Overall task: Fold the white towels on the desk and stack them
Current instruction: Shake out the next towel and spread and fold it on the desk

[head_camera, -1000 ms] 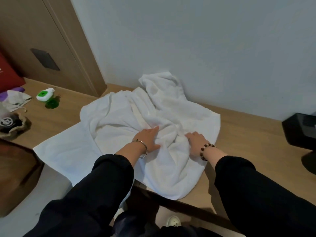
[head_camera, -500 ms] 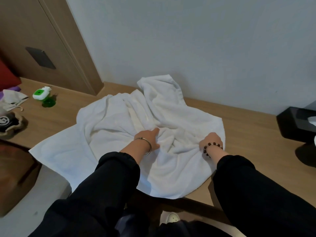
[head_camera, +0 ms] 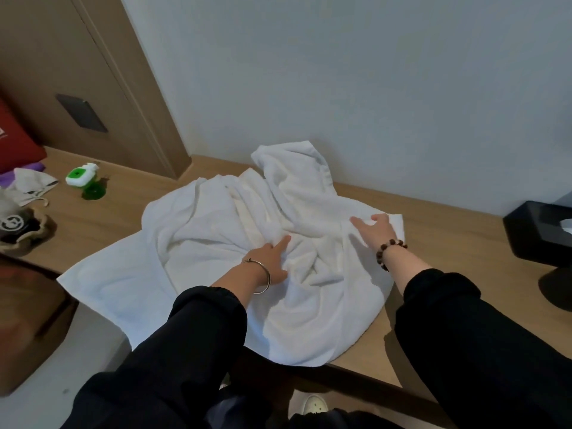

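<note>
A crumpled heap of white towels (head_camera: 216, 230) lies on the wooden desk (head_camera: 439, 243), its far end bunched against the wall and its near edge hanging over the desk front. A flatter towel (head_camera: 114, 286) sticks out at the lower left beneath the heap. My left hand (head_camera: 272, 258) rests flat on the wrinkled middle of the heap, fingers pointing forward and holding nothing. My right hand (head_camera: 374, 227) lies spread on the heap's right edge, fingers apart, pressing the cloth down.
A green and white bottle (head_camera: 82, 178) lies at the back left. A drawstring bag (head_camera: 18, 227) and a red cushion (head_camera: 15, 140) sit at the far left. A black tissue box (head_camera: 538, 233) stands at the right. A brown chair (head_camera: 24, 329) is at the lower left.
My right hand has slid out from the heap's middle to its right edge and spread its fingers. My left hand has stayed on the middle, with its fingers stretched further forward.
</note>
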Available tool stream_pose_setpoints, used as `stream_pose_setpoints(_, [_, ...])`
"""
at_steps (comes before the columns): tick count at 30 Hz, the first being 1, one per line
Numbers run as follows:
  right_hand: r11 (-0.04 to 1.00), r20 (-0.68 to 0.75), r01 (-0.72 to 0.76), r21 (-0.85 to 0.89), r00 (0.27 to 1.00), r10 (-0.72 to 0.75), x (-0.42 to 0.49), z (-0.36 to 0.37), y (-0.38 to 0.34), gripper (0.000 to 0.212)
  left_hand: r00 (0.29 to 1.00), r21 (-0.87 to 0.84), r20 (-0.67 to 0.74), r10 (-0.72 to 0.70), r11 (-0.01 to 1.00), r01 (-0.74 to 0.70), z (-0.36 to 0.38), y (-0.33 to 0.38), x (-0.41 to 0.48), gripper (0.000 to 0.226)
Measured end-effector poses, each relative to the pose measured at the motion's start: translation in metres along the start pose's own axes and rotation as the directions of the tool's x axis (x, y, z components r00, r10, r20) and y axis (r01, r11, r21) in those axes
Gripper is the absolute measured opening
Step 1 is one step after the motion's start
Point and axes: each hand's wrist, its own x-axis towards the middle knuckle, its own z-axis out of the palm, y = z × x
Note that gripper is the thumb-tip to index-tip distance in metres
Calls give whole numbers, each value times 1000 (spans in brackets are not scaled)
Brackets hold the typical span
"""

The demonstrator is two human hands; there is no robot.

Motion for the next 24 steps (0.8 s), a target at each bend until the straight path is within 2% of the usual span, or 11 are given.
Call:
stream_pose_setpoints(2, [977,87,-3,-215,996,23,-8,17,3,92,998,-203,44,40,979,-30,5,-2,-6,93])
stream_pose_setpoints(3, [949,72,6,-315,997,18,-9,25,8,90,997,-284,35,76,957,-62,6,-5,-10,92])
stream_pose_setpoints(5, [878,7,32,-478,999,-32,-8,37,18,67,987,-333,-122,108,932,-143,9,-14,-23,76])
stream_pose_setpoints(6, [843,-22,53,-534,997,-77,-7,38,21,51,945,-293,-313,92,937,-188,11,-21,-30,64])
stream_pose_setpoints(7, [821,-29,82,-564,992,-119,-6,39,23,35,854,-223,-518,51,956,-192,13,-31,-36,55])
stream_pose_setpoints(9, [811,-26,154,-565,979,-204,-5,42,24,11,623,-210,-763,-173,978,14,22,-58,-48,53])
stream_pose_setpoints(11, [874,-78,201,-443,962,-261,-6,47,23,7,525,-501,-621,-582,810,304,27,-83,-58,70])
stream_pose_setpoints(13, [952,-185,226,-206,946,-265,-13,55,11,19,483,-740,-345,-804,550,387,25,-93,-59,89])
stream_pose_setpoints(17, [906,-353,403,130,873,-338,-35,70,-40,18,456,-920,-136,-880,283,272,8,-111,-43,87])
stream_pose_setpoints(21, [853,-305,506,125,838,-452,-45,69,-76,8,618,-992,-65,-783,120,47,-9,-125,-33,16])
stream_pose_setpoints(24, [868,-201,492,74,859,-470,-43,62,-93,21,733,-996,-79,-675,28,-81,-44,-114,-26,21])
